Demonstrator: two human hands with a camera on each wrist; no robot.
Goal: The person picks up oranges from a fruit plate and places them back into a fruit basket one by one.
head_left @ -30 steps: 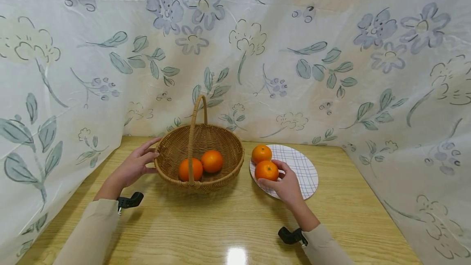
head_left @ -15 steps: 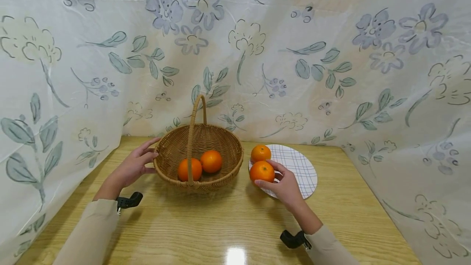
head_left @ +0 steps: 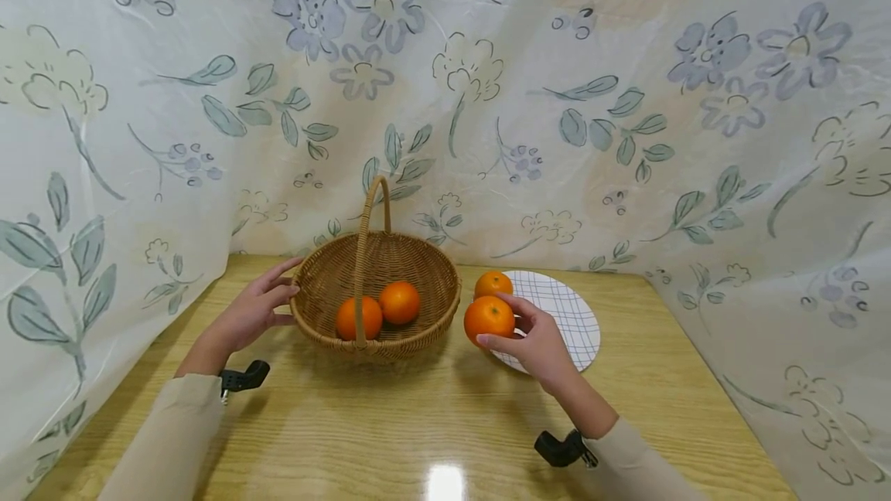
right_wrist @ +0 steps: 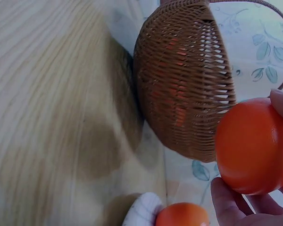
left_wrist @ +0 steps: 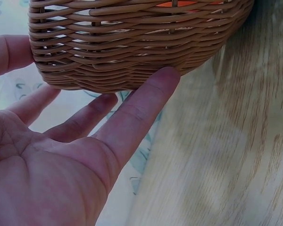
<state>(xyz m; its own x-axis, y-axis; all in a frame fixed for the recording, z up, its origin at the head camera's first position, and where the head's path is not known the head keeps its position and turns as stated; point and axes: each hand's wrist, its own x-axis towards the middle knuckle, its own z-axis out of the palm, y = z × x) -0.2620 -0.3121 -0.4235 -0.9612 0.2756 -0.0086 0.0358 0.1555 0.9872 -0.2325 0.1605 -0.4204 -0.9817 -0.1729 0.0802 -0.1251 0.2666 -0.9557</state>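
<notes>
My right hand (head_left: 545, 346) holds an orange (head_left: 489, 320) between thumb and fingers, raised over the left edge of a round white plate (head_left: 567, 323) with a blue grid pattern. A second orange (head_left: 493, 283) sits on the plate, partly hidden behind the held one. In the right wrist view the held orange (right_wrist: 254, 146) appears large, with the thumb on one side and fingers on the other. My left hand (head_left: 252, 314) touches the left side of a wicker basket (head_left: 327, 277), its thumb (left_wrist: 141, 110) and fingers extended along the woven wall. Two oranges (head_left: 400, 302) lie inside the basket.
The basket's tall arched handle (head_left: 363, 253) rises across its opening. A flower-patterned cloth (head_left: 487, 99) hangs behind and at both sides of the wooden table (head_left: 390, 424). Black devices (head_left: 244, 377) are strapped to both wrists.
My right hand has lifted the orange a little and carried it left, toward the basket. My left hand stays against the basket, which has not moved.
</notes>
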